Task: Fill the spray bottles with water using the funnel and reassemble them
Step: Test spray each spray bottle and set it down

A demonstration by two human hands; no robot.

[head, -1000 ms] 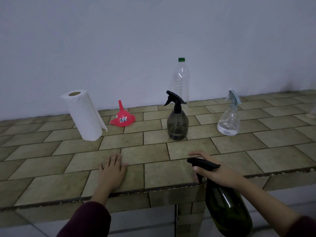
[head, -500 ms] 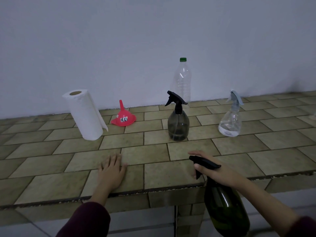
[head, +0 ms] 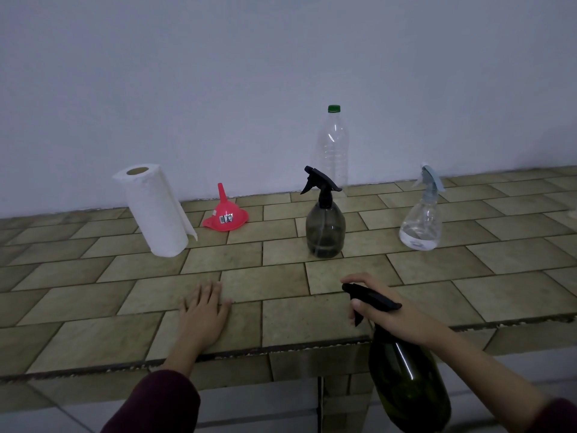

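My right hand grips the black trigger head of a dark green spray bottle, which hangs in front of the tiled counter's front edge, below counter height. My left hand lies flat, palm down, on the tiles near that edge. A smoky grey spray bottle with a black head stands mid-counter. To its right is a clear spray bottle with a pale blue head. A red funnel sits wide end down toward the back left. A tall clear plastic bottle with a green cap stands by the wall.
A white paper towel roll stands upright left of the funnel, a loose sheet hanging off it. A plain wall closes the back of the counter. Below the counter edge, pale floor tiles show.
The view has shifted slightly. My right hand has raised the green bottle a little. My left hand stays flat on the tiles.
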